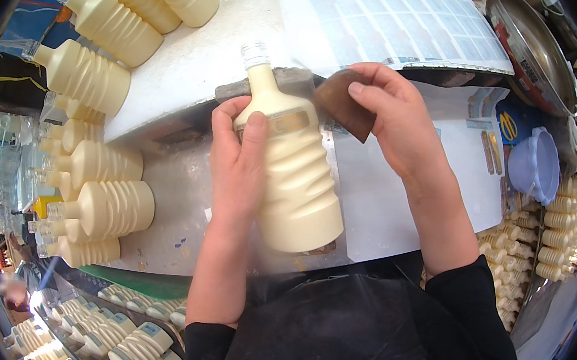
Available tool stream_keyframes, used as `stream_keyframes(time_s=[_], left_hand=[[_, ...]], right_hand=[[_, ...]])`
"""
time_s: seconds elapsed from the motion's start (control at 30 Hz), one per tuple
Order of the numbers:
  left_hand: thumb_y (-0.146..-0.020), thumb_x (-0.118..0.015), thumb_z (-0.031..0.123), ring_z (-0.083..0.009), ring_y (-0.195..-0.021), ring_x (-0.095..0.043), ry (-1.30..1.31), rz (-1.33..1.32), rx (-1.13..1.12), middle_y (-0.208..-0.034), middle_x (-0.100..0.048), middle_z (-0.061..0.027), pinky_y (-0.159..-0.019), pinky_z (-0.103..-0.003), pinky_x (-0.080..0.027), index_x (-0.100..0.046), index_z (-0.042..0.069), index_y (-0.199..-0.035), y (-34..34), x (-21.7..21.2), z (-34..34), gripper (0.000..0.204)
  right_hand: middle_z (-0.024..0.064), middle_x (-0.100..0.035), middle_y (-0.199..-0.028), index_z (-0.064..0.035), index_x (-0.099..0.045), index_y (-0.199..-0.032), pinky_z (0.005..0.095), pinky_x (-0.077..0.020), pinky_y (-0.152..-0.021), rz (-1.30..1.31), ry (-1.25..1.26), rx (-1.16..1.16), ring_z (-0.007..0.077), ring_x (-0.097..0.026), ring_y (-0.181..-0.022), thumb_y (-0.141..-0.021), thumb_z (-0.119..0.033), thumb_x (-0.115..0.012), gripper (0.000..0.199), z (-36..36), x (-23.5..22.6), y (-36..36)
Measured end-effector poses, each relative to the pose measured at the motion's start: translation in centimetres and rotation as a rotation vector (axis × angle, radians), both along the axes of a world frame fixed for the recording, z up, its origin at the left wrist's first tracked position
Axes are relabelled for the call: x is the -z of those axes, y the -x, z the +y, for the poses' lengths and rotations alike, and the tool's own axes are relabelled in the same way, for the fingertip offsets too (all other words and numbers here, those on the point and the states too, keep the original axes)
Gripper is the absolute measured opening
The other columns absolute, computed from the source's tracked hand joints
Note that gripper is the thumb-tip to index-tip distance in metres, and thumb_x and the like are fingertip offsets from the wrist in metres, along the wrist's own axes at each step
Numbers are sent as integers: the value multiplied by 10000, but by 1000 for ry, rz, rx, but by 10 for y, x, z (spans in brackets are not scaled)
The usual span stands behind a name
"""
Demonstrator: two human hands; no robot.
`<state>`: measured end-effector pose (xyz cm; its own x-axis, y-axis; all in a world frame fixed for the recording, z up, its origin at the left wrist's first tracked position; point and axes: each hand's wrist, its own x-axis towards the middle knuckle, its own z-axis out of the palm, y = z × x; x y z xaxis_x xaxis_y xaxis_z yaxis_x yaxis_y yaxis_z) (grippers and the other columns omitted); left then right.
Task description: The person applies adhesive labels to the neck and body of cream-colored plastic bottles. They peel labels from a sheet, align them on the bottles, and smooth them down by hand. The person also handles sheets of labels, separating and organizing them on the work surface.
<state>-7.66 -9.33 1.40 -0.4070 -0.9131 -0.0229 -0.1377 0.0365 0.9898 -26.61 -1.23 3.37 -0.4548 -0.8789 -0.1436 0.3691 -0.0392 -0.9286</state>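
A cream bottle [299,181] with wavy ridges and a clear threaded neck lies on its side in front of me, its neck pointing away. My left hand [238,149] is closed around its left side near the shoulder, thumb on top. A translucent brownish strip [286,124] crosses the shoulder beside that thumb. Between thumb and fingers, my right hand [399,118] pinches a flat brown scraper-like piece [348,105], just right of the bottle's shoulder. Under the neck sits a grey block [294,79]. Whether the brown piece touches the bottle I cannot tell.
Several similar bottles [114,206] stand along the left. Printed label sheets [392,21] cover the raised white surface at the back. To the right are a lilac bucket [533,165], yellow-handled scissors [507,127] and a metal pan [531,48]. More bottles [141,348] fill the lower left.
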Motion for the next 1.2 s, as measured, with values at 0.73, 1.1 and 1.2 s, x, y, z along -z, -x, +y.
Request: stream_keyframes(time_s=[0.73, 1.1, 1.2], left_hand=[[-1086, -471, 364, -144, -1090, -598, -274, 298, 79, -1238, -623, -114, -959, -311, -496, -521, 11, -1314, -16, 10, -7, 423], [-1082, -502, 278, -113, -1013, -624, -282, 419, 94, -1136, -670, -82, -899, -282, -519, -586, 9, -1221, -21, 24, -16, 313], [-1096, -474, 310, -131, -1011, -634, -263, 409, 91, -1127, -673, -88, -892, -305, -528, -585, -3, -1224, -22, 25, -17, 355]], right_hand=[[15, -629, -866, -13, -643, -1187, 253, -470, -739, 626, -215, -108, 93, -567, -802, -993, -288, -630, 337, -10, 1, -36], [54, -690, -1054, 17, -622, -1218, 246, -499, -877, 283, -144, -148, 84, -623, -968, -994, -242, -656, 344, -13, 17, -40], [19, -680, -893, 0, -658, -1177, 229, -481, -755, 238, -99, -89, 61, -604, -826, -947, -282, -702, 367, -14, 16, -46]])
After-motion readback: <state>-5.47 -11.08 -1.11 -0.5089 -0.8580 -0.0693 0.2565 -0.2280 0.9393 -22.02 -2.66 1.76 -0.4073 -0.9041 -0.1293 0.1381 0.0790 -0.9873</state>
